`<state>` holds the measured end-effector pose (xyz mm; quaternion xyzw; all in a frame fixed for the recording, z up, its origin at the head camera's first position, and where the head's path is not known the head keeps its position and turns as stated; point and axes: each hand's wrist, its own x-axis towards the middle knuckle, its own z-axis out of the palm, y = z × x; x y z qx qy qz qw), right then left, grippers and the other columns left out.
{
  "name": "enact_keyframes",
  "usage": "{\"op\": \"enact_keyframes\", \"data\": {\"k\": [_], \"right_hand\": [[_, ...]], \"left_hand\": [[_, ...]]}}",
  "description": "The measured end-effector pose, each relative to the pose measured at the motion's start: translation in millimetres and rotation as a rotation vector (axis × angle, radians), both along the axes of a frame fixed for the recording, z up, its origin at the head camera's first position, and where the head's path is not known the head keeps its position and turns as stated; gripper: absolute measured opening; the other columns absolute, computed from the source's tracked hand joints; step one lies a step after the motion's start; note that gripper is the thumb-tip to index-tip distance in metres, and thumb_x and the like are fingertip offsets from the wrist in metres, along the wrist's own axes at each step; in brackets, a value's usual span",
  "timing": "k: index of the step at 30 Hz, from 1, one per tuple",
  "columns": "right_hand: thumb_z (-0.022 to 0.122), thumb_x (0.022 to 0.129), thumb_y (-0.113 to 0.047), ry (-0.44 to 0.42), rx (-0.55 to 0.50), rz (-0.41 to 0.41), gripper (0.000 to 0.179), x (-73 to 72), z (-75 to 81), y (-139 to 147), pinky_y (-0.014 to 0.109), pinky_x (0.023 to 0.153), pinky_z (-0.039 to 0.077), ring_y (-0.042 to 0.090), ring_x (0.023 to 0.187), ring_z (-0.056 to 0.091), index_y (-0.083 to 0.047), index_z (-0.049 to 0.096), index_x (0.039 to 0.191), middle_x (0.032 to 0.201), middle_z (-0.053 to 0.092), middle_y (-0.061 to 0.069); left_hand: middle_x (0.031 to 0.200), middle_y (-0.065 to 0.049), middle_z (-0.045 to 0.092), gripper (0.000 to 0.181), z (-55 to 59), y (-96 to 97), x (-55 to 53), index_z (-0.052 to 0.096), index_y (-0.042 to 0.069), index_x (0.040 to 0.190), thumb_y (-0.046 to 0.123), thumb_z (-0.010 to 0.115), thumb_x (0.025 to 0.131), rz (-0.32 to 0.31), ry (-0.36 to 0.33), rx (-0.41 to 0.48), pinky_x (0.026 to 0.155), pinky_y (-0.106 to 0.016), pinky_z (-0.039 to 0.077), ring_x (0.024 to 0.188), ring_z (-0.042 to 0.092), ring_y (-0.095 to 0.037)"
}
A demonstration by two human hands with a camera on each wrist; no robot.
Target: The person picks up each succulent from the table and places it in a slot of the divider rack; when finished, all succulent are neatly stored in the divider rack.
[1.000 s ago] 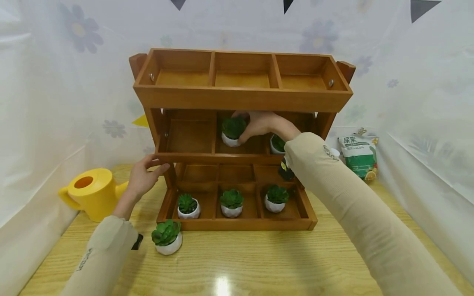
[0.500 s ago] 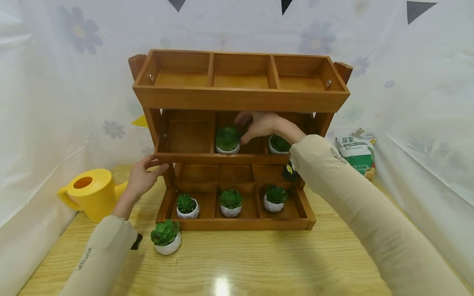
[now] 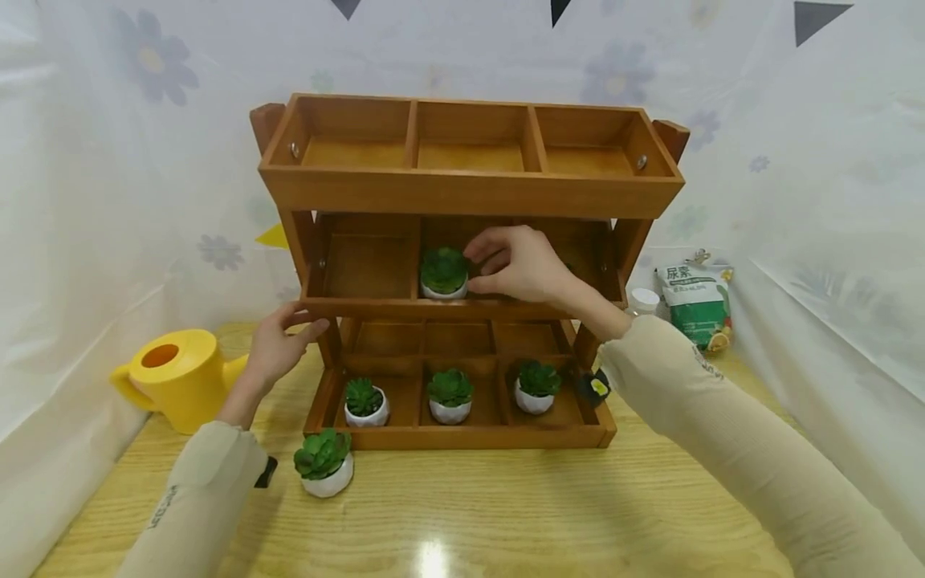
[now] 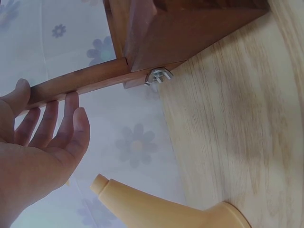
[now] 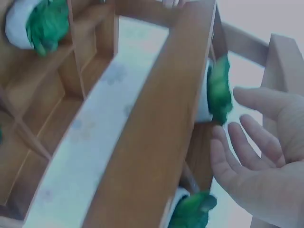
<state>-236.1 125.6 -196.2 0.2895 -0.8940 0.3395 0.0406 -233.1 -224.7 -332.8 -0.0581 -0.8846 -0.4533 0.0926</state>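
A three-tier wooden plant shelf (image 3: 470,197) stands on the table. My left hand (image 3: 278,345) holds its left side post, thumb on one side and fingertips on the other in the left wrist view. My right hand (image 3: 523,265) is at the middle tier with its fingers loosely bent and nothing in them. Just left of those fingers, a potted succulent (image 3: 444,273) sits in the middle compartment. A gap shows between that succulent (image 5: 219,90) and my fingertips in the right wrist view. The right compartment's succulent (image 5: 192,211) is mostly hidden behind my hand in the head view.
Three potted succulents sit in the bottom tier, including a middle one (image 3: 450,393). Another succulent (image 3: 325,463) stands on the table at the shelf's front left. A yellow watering can (image 3: 184,377) is at left. A green-white bag (image 3: 697,305) and white-lidded jar (image 3: 643,301) stand right.
The succulent has been set down in the middle compartment of the middle tier. My right hand has let go and drawn back to the right. My left hand has stayed put.
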Motion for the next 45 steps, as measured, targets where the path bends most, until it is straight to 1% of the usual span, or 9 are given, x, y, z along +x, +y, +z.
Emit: {"op": "enact_keyframes", "data": {"k": [3,6,11,15,20,25,32,39,45], "right_hand": [[0.076,0.082,-0.009,0.032,-0.094,0.036,0.031,14.6,-11.1,-1,0.034,0.077,0.054,0.02,0.085,0.066,-0.002,0.067,0.11,0.102,0.067,0.013],[0.076,0.081,-0.005,-0.003,-0.217,0.077,0.031,29.4,-27.8,-5,0.031,0.075,0.055,0.018,0.082,0.065,0.0,0.066,0.11,0.099,0.067,0.013],[0.077,0.08,-0.004,-0.111,-0.37,0.118,0.034,54.7,-63.7,-22,0.031,0.075,0.055,0.02,0.085,0.065,-0.003,0.065,0.112,0.099,0.066,0.008],[0.079,0.079,-0.007,-0.198,-0.423,0.137,0.035,71.6,-99.0,-42,0.031,0.075,0.055,0.025,0.089,0.065,-0.006,0.066,0.112,0.101,0.066,0.007],[0.079,0.079,-0.009,-0.36,-0.478,0.145,0.033,91.7,-141.8,-66,0.03,0.075,0.055,0.026,0.089,0.065,-0.004,0.067,0.109,0.102,0.066,0.007],[0.079,0.079,-0.009,-0.432,-0.472,0.132,0.033,102.9,-172.5,-87,0.024,0.075,0.053,0.025,0.091,0.065,-0.003,0.067,0.109,0.104,0.066,0.01],[0.084,0.072,-0.007,-0.344,-0.431,0.064,0.038,103.0,-199.9,-108,0.024,0.073,0.053,0.024,0.087,0.065,-0.001,0.067,0.105,0.099,0.067,0.015],[0.088,0.069,-0.015,-0.309,-0.273,0.013,0.051,100.3,-210.1,-133,0.024,0.079,0.051,0.019,0.093,0.064,-0.003,0.065,0.114,0.107,0.067,0.008],[0.089,0.067,-0.021,-0.289,-0.168,0.017,0.06,101.2,-212.7,-144,0.021,0.082,0.049,0.016,0.101,0.062,-0.004,0.064,0.12,0.111,0.067,0.003]], "left_hand": [[0.136,-0.026,0.048,0.055,1.1,-0.5,-0.1,0.044,0.003,0.141,0.037,0.054,0.098,0.0,0.012,0.002,0.079,-0.045,0.054,0.109,0.059,-0.041],[0.135,-0.026,0.049,0.055,0.4,0.0,-1.1,0.045,0.003,0.14,0.036,0.055,0.098,-0.007,0.014,0.001,0.08,-0.045,0.054,0.108,0.06,-0.041],[0.136,-0.025,0.049,0.057,-2.2,-0.5,-3.5,0.045,0.005,0.141,0.038,0.055,0.097,-0.008,-0.008,0.013,0.08,-0.044,0.054,0.108,0.06,-0.039],[0.137,-0.025,0.049,0.058,-2.7,-1.7,-3.0,0.044,0.006,0.142,0.04,0.055,0.097,-0.003,-0.021,0.023,0.081,-0.045,0.054,0.109,0.06,-0.039],[0.137,-0.025,0.049,0.058,-2.2,1.0,-3.0,0.044,0.005,0.142,0.04,0.055,0.097,-0.008,-0.018,0.023,0.082,-0.046,0.053,0.111,0.059,-0.04],[0.137,-0.023,0.049,0.057,-3.9,0.3,-5.1,0.045,0.006,0.142,0.041,0.055,0.097,-0.003,-0.013,0.023,0.083,-0.048,0.053,0.109,0.061,-0.039],[0.136,-0.024,0.049,0.056,-4.4,-3.3,-3.6,0.046,0.006,0.14,0.04,0.055,0.097,-0.003,0.003,0.009,0.08,-0.045,0.054,0.11,0.06,-0.039],[0.135,-0.026,0.049,0.056,-1.3,-2.8,-0.9,0.045,0.004,0.141,0.039,0.054,0.097,-0.001,0.018,-0.009,0.075,-0.036,0.055,0.108,0.061,-0.041],[0.136,-0.025,0.049,0.055,-1.8,-0.9,-1.4,0.046,0.004,0.14,0.039,0.055,0.097,-0.006,0.022,-0.008,0.075,-0.038,0.055,0.108,0.06,-0.04]]}}
